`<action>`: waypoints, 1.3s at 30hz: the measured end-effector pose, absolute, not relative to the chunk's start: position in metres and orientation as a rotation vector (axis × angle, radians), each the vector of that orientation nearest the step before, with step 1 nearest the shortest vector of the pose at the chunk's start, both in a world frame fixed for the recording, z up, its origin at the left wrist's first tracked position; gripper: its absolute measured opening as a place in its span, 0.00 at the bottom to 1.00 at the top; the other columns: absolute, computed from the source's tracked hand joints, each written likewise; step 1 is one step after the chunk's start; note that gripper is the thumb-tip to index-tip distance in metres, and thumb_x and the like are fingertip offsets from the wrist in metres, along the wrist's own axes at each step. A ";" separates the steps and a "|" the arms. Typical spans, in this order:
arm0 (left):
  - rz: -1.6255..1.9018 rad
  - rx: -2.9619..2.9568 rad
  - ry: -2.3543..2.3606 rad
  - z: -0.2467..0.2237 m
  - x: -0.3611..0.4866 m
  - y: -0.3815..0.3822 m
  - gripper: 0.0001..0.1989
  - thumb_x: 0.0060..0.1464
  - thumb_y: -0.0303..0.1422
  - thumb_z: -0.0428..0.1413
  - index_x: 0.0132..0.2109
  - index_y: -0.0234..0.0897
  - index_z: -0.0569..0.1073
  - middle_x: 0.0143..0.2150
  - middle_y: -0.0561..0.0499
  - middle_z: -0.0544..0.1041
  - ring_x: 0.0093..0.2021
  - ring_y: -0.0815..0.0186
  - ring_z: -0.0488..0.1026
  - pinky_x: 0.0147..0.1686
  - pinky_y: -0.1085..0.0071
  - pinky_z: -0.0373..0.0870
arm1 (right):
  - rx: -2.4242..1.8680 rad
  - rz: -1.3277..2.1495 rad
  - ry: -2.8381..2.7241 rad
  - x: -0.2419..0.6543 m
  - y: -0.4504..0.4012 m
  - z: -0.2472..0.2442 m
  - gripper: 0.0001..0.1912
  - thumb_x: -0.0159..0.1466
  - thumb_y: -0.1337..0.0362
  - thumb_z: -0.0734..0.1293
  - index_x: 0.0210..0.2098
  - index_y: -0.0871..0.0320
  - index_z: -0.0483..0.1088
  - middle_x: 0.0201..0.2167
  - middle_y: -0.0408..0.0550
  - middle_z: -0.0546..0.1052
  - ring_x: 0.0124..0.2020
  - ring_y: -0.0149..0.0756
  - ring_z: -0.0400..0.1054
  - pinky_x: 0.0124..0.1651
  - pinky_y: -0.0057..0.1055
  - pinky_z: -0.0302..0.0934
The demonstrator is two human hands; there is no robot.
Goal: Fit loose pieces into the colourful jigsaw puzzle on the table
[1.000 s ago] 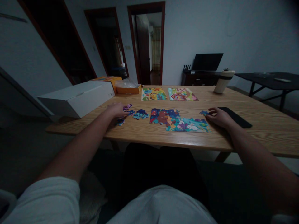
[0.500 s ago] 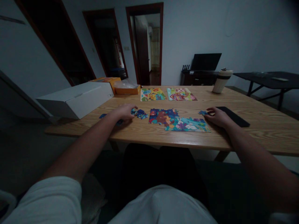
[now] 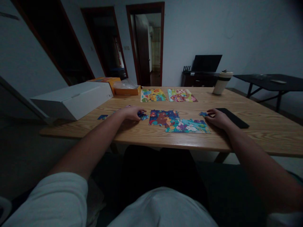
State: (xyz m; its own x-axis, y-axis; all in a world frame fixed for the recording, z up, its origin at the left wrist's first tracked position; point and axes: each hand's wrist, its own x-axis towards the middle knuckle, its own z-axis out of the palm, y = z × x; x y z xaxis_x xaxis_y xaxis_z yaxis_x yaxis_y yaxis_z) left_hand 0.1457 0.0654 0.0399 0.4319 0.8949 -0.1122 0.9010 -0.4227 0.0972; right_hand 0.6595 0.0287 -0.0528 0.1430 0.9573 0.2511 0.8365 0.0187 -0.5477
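My left hand [image 3: 131, 113] rests low over the table with its fingers curled onto a small heap of dark blue puzzle pieces [image 3: 143, 116]. Its fingertips close around a piece there, partly hidden. Between the hands lies a partly joined jigsaw puzzle [image 3: 187, 126], with a brown bear at its upper left and white rabbits along its lower strip. To the right of it, my right hand [image 3: 217, 118] pinches a blue puzzle piece [image 3: 203, 114] at the tabletop. A separate blue piece [image 3: 102, 117] lies beyond my left forearm.
Two finished puzzles [image 3: 153, 95] [image 3: 182, 95] lie at the table's far side. A white box [image 3: 73, 99] and an orange tray [image 3: 127, 91] with plastic wrap stand at the left. A lidded cup [image 3: 222, 83] and a black flat object [image 3: 233, 117] are on the right.
My left hand has shifted right onto the heap of loose pieces, uncovering more of the piece at the far left. The right hand stays at its piece. The view has shifted slightly.
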 end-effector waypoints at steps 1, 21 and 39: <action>-0.088 2.553 1.610 0.041 0.146 0.065 0.37 0.42 0.36 0.63 0.63 0.49 0.72 0.59 0.45 0.77 0.54 0.52 0.73 0.54 0.60 0.67 | -1.842 0.268 -1.716 0.659 0.029 -0.053 0.22 0.58 0.55 0.71 0.49 0.58 0.72 0.48 0.58 0.80 0.44 0.48 0.77 0.45 0.40 0.70; 0.742 2.178 1.331 0.057 0.171 0.031 0.13 0.53 0.38 0.61 0.42 0.34 0.76 0.39 0.46 0.79 0.37 0.64 0.75 0.39 0.67 0.72 | -2.028 0.125 -1.783 0.643 0.016 -0.033 0.20 0.62 0.56 0.68 0.51 0.58 0.75 0.49 0.59 0.79 0.49 0.54 0.74 0.51 0.44 0.67; 0.832 1.873 1.271 0.046 0.165 0.034 0.16 0.57 0.29 0.57 0.52 0.31 0.77 0.43 0.45 0.81 0.34 0.68 0.74 0.37 0.69 0.72 | -1.145 0.130 -2.730 0.473 0.014 -0.038 0.39 0.71 0.40 0.47 0.73 0.55 0.53 0.72 0.53 0.55 0.73 0.59 0.39 0.71 0.58 0.37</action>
State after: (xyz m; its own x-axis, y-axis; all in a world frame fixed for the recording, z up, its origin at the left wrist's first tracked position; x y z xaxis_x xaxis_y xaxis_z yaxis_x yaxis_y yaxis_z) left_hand 0.1654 0.0338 0.0463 0.3075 0.9445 0.1158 0.4846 -0.2601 0.8352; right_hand 0.4732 0.0143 -0.0380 -0.6877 0.7142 0.1302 0.6986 0.6999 -0.1486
